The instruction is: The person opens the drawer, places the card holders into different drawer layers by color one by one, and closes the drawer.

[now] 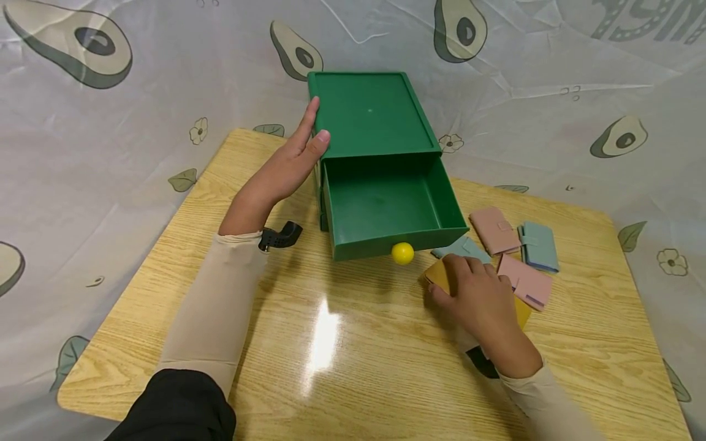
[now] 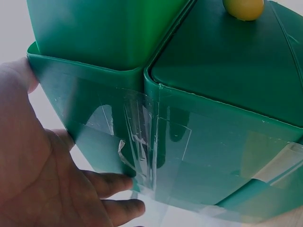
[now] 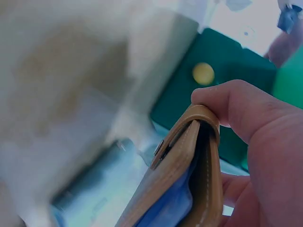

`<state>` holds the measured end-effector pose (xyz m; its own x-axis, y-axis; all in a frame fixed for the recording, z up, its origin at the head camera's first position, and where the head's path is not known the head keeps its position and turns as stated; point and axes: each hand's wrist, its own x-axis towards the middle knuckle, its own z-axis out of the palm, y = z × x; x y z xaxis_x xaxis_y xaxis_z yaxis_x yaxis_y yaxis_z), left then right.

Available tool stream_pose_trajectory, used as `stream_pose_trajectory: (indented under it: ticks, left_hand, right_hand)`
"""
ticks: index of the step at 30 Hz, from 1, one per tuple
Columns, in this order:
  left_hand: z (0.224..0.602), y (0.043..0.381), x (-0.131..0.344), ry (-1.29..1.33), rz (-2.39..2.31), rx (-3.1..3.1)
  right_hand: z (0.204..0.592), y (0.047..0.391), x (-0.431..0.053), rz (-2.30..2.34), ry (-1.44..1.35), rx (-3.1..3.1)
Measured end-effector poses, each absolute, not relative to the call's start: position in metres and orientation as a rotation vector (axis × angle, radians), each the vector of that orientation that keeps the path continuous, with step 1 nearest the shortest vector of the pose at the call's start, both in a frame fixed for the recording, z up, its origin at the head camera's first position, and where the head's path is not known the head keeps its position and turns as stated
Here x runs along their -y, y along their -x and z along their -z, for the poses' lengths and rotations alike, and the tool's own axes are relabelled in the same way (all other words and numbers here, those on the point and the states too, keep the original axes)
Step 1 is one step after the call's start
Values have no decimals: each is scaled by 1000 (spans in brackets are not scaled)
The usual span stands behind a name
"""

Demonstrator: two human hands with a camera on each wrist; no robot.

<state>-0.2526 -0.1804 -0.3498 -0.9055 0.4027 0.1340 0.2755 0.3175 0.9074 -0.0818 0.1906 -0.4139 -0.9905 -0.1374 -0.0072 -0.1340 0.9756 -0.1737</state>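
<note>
My right hand (image 1: 482, 300) grips a mustard-yellow snap wallet (image 3: 213, 175), with the thumb on one side and fingers on the other. In the right wrist view its strap loops over the edge and blue lining shows inside. The hand is low over the table, just right of the yellow knob (image 1: 402, 253) on a pulled-out green drawer (image 1: 364, 248). My left hand (image 1: 284, 165) rests with extended fingers against the left side of the green drawer cabinet (image 1: 375, 113). Another patch of yellow (image 1: 521, 311) shows beyond the right hand.
Beside the right hand lie a pink wallet (image 1: 494, 229), a blue wallet (image 1: 540, 245), a second pink wallet (image 1: 525, 282) and a pale blue wallet (image 1: 463, 248) near the drawer's front corner. A patterned cloth (image 1: 551, 110) hangs behind the wooden table (image 1: 364, 367).
</note>
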Motion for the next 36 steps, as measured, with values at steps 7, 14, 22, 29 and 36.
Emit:
stream_pose_trajectory:
  ticks: [7, 14, 22, 29, 36]
  left_hand:
    - [350, 253, 180, -636, -1655, -2444]
    - [351, 255, 180, -645, -1655, -2437]
    - [351, 254, 183, -650, -1656, -2428]
    - [353, 255, 184, -640, -1669, -2423]
    - [353, 255, 181, -645, -1672, -2420]
  right_hand:
    - [376, 96, -208, 274, 185, -3155]
    - [332, 117, -227, 231, 148, -3230]
    - [279, 144, -221, 177, 220, -3309]
    - [250, 158, -187, 180, 331, -3300]
    - [240, 163, -154, 169, 589, -3252]
